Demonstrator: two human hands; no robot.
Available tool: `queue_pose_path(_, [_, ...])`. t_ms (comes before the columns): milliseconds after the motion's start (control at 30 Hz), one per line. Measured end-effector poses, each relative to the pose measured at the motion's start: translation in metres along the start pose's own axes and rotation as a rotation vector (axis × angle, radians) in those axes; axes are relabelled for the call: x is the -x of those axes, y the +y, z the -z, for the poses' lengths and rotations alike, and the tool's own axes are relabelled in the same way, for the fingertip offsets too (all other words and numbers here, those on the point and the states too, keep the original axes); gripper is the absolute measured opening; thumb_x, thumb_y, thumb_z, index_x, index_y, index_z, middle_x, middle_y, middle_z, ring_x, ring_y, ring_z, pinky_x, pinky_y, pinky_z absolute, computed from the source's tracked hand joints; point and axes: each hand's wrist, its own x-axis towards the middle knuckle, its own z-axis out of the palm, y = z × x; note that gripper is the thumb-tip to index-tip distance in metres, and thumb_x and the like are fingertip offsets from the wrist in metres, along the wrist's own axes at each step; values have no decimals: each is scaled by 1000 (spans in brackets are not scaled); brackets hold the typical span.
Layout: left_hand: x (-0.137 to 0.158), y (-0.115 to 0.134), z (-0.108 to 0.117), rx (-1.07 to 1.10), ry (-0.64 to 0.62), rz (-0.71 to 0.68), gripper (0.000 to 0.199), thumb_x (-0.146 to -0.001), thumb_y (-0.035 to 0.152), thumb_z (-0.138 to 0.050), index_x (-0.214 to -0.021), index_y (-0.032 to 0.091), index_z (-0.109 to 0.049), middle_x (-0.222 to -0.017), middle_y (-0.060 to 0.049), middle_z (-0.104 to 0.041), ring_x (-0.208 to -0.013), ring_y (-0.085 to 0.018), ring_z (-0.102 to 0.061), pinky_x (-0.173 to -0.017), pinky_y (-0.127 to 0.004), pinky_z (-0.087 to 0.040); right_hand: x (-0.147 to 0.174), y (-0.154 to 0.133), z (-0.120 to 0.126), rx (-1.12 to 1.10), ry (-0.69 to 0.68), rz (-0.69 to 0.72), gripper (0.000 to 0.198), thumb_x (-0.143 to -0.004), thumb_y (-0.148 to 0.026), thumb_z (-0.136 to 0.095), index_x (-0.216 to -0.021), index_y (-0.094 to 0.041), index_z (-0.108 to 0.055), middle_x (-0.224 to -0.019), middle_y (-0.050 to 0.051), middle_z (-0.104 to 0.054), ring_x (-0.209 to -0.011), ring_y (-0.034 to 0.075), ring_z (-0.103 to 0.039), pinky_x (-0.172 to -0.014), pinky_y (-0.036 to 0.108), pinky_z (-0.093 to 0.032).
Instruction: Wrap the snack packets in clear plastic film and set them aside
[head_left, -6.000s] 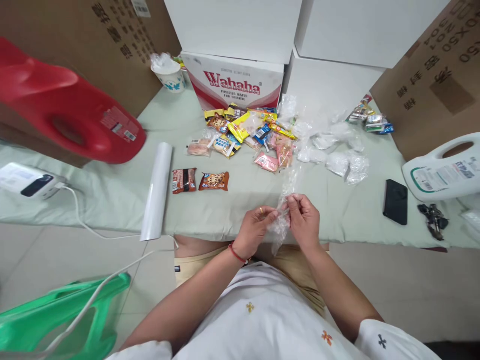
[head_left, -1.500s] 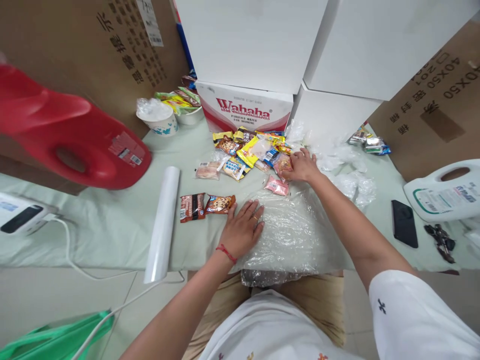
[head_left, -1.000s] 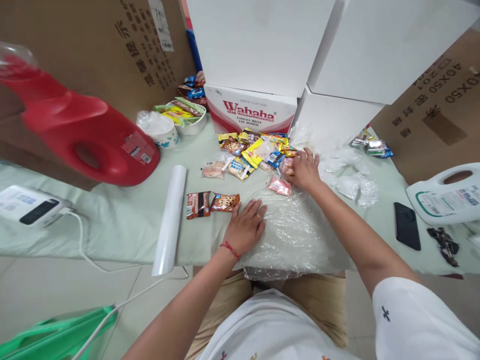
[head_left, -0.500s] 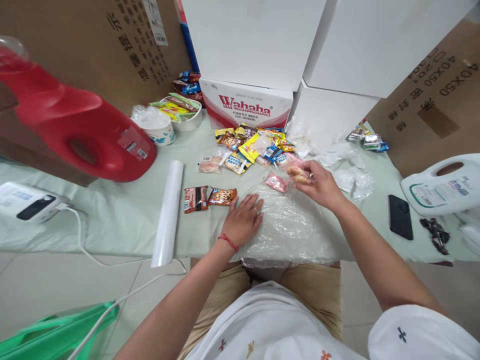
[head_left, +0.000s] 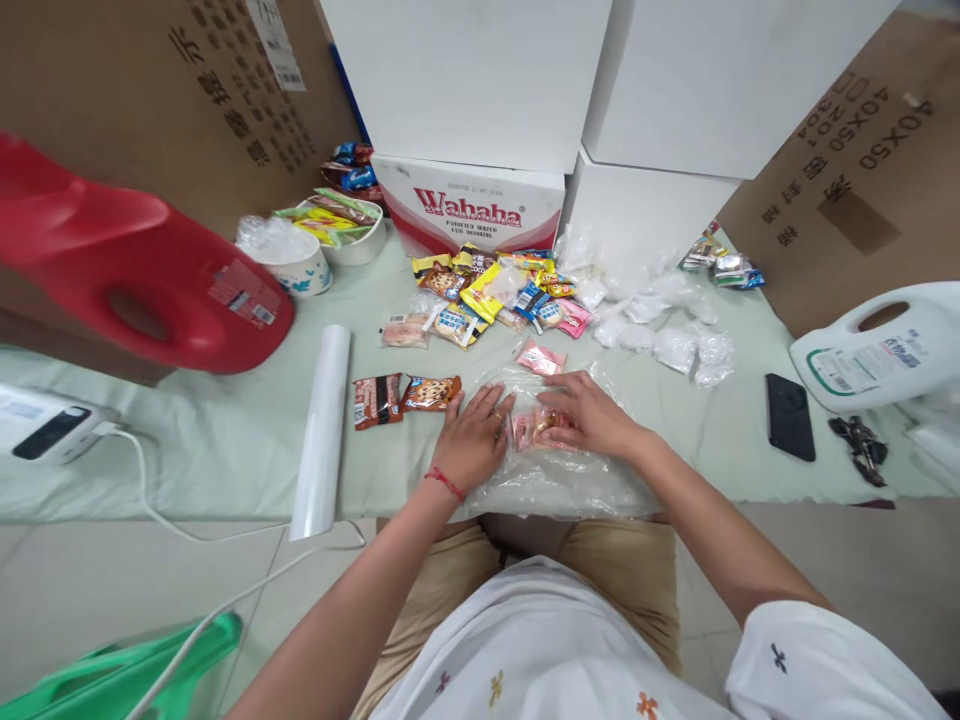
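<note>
Both hands low centre of frame, on a sheet of clear plastic film [head_left: 559, 470] spread flat at the near edge of the tabletop [head_left: 225, 420].

Left hand [head_left: 474, 437]: palm down, fingers spread, pressing the film's left edge. Nothing in its grip.

Right hand [head_left: 589, 415]: fingers extended and loosely spread, resting on a small pink snack pack [head_left: 534, 428] that lies on the film between the two hands. Touching it from above, not a closed pinch.

Around them:
- Second pink pack [head_left: 541, 357] just above the film's upper edge.
- Two brown cookie packs [head_left: 405, 395] just left of the left hand.
- White roll [head_left: 321, 430] further left, lying lengthwise.
- Pile of mixed snack packs [head_left: 495, 290] at centre, in front of the Wahaha box [head_left: 469, 205].
- Crumpled clear bags [head_left: 660, 320] right of the pile.
- Black phone [head_left: 790, 430] and keys [head_left: 855, 448] at right; white jug [head_left: 877, 345] above them.
- Red jug [head_left: 127, 270] on its side, upper left.
</note>
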Motion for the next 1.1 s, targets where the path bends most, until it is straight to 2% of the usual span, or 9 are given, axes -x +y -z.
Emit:
queue_pose_path(100, [0, 1, 0, -2, 6, -7, 49, -104, 30, -39, -151, 28, -52, -162, -9, -47, -150, -28, -43, -125, -57, -22, 12, -13, 0, 105, -9, -39, 71, -85, -59, -76, -142, -20, -61, -145, 18, -57, -134, 38, -43, -107, 55, -42])
queue_pose_path(233, [0, 3, 0, 0, 9, -12, 50, -105, 29, -35, -153, 29, -51, -163, -9, -45, -150, -28, -43, -125, -59, -21, 24, -27, 2, 139, 20, -75, 49, -94, -38, -69, -139, -19, -61, -134, 16, -64, -127, 35, -45, -104, 51, -42])
queue_pose_path(333, [0, 2, 0, -13, 6, -26, 51, -106, 29, -34, -154, 28, -50, -164, -10, -44, -151, -29, -42, -124, -60, -21, 17, -31, 4, 99, 53, -27, 44, -96, -36, -66, -135, -19, -62, -129, 14, -65, -125, 32, -47, -102, 47, -41])
queue_pose_path(533, [0, 2, -1, -29, -10, -34, 51, -104, 28, -36, -153, 27, -51, -164, -9, -43, -151, -29, -42, -123, -60, -21, -10, -39, -4, 220, -165, -27, 53, -90, -38, -73, -137, -18, -61, -124, 15, -64, -121, 34, -49, -100, 46, -39])
queue_pose_path(767, [-1, 3, -3, -22, 18, -7, 51, -107, 35, -32, -154, 28, -49, -163, -9, -45, -151, -28, -43, -124, -58, -20, 8, -35, 17, 262, -137, -14, 45, -88, -30, -69, -130, -15, -65, -115, 15, -64, -117, 33, -50, -102, 46, -37])
queue_pose_path(900, [-1, 2, -3, 1, 19, -9, 50, -107, 35, -34, -154, 28, -50, -163, -10, -45, -150, -29, -43, -125, -59, -19, 16, -30, 12, 212, -133, 29, 49, -92, -38, -68, -135, -16, -62, -122, 16, -63, -125, 33, -47, -110, 49, -33])
queue_pose_path(1033, [-1, 1, -4, 31, 10, -4, 49, -107, 35, -35, -151, 26, -52, -162, -11, -47, -149, -29, -44, -124, -60, -21, 13, -17, -4, 166, -159, 41, 72, -89, -55, -72, -148, -18, -53, -142, 19, -55, -139, 37, -39, -118, 60, -24])
queue_pose_path(1100, [-2, -3, -5, 78, 19, 1, 48, -107, 35, -34, -151, 25, -52, -160, -11, -49, -149, -29, -45, -124, -59, -23, 18, -13, -2, 115, -97, 61, 83, -88, -62, -71, -153, -19, -46, -152, 20, -47, -145, 39, -34, -120, 62, -24])
